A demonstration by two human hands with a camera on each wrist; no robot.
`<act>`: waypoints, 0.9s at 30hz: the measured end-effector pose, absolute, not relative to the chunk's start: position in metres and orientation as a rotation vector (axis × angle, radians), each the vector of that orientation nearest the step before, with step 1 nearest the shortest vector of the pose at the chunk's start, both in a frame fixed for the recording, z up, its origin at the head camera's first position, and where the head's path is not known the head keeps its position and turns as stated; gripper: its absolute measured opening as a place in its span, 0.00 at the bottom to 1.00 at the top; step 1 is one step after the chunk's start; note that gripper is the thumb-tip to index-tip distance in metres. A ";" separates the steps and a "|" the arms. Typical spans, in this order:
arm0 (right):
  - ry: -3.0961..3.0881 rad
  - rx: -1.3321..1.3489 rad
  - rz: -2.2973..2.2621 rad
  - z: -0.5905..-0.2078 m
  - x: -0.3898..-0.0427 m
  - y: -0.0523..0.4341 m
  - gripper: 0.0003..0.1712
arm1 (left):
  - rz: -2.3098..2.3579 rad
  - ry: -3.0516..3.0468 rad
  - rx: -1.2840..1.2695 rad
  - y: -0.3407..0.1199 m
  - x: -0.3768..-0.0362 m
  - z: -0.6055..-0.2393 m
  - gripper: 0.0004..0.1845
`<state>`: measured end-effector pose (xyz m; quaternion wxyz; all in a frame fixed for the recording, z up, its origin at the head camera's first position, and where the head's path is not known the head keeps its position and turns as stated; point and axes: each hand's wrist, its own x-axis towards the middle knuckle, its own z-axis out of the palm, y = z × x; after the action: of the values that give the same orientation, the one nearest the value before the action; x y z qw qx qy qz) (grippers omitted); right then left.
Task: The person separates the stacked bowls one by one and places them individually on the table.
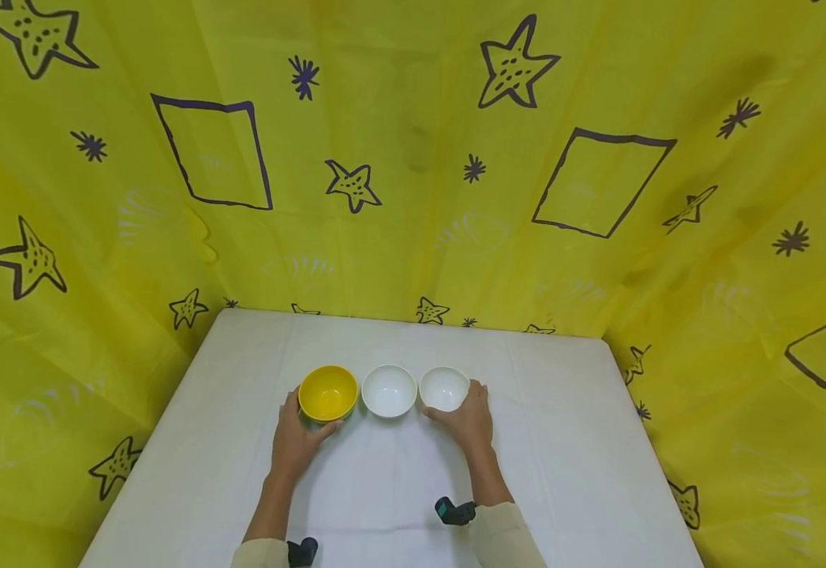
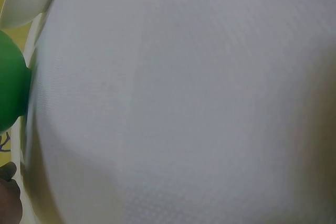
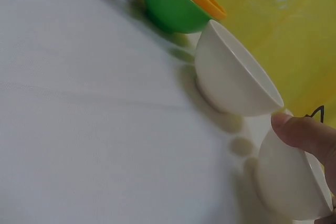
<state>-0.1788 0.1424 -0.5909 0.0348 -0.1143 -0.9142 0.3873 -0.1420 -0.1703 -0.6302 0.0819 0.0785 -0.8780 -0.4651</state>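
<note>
Three bowls stand side by side in a row on the table. At the left end is a bowl (image 1: 328,394) with a yellow inside and rim; its outer wall shows green (image 3: 176,9) in the right wrist view. My left hand (image 1: 295,442) grips that bowl by its near left side, thumb at the front. A white bowl (image 1: 389,391) sits in the middle with neither hand on it. Around the right-hand white bowl (image 1: 444,386) curls my right hand (image 1: 471,418), its thumb on the near rim and the fingers along the right side.
A white cloth covers the table (image 1: 398,505). Yellow curtains (image 1: 413,237) printed with stars surround its back and sides. Dark wrist-camera mounts (image 1: 455,511) stick out inward from both forearms.
</note>
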 end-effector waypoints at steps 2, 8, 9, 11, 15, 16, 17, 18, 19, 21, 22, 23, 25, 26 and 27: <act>-2.811 -0.348 1.181 -0.591 -0.178 0.142 0.63 | -1.389 -2.629 0.238 -0.170 -0.142 -0.630 0.56; -2.819 -0.348 1.168 -0.592 -0.177 0.141 0.67 | -1.390 -2.607 0.229 -0.170 -0.141 -0.630 0.56; -2.823 -0.348 1.163 -0.592 -0.177 0.141 0.68 | -1.386 -2.603 0.227 -0.169 -0.141 -0.630 0.56; -2.832 -0.352 1.156 -0.593 -0.177 0.141 0.69 | -1.381 -2.598 0.229 -0.169 -0.141 -0.630 0.56; -2.849 -0.369 1.153 -0.593 -0.178 0.141 0.70 | -1.384 -2.609 0.236 -0.169 -0.141 -0.628 0.56; -2.852 -0.372 1.154 -0.593 -0.179 0.141 0.71 | -1.386 -2.613 0.240 -0.169 -0.141 -0.628 0.56; -2.853 -0.370 1.152 -0.593 -0.179 0.141 0.71 | -1.387 -2.619 0.242 -0.168 -0.141 -0.627 0.56; -2.855 -0.370 1.153 -0.593 -0.180 0.141 0.72 | -1.394 -2.625 0.246 -0.168 -0.141 -0.627 0.56; -2.858 -0.370 1.153 -0.593 -0.180 0.142 0.72 | -1.393 -2.630 0.246 -0.168 -0.141 -0.627 0.56; -2.866 -0.367 1.143 -0.592 -0.179 0.142 0.74 | -1.390 -2.635 0.246 -0.168 -0.140 -0.627 0.56; -2.869 -0.364 1.139 -0.592 -0.179 0.142 0.75 | -1.381 -2.633 0.244 -0.168 -0.140 -0.627 0.56; -2.867 -0.359 1.138 -0.591 -0.180 0.142 0.76 | -1.375 -2.632 0.242 -0.168 -0.140 -0.628 0.56; -2.860 -0.349 1.134 -0.590 -0.181 0.142 0.77 | -1.360 -2.624 0.233 -0.169 -0.140 -0.629 0.56; -2.853 -0.339 1.133 -0.589 -0.182 0.142 0.77 | -1.354 -2.621 0.232 -0.169 -0.140 -0.629 0.56; -2.848 -0.329 1.130 -0.587 -0.183 0.141 0.77 | -1.353 -2.618 0.231 -0.169 -0.140 -0.629 0.56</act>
<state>-0.1829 0.1412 -0.5874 0.0300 -0.1067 -0.9238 0.3665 -0.1402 -0.1690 -0.6292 0.0926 0.0778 -0.8818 -0.4559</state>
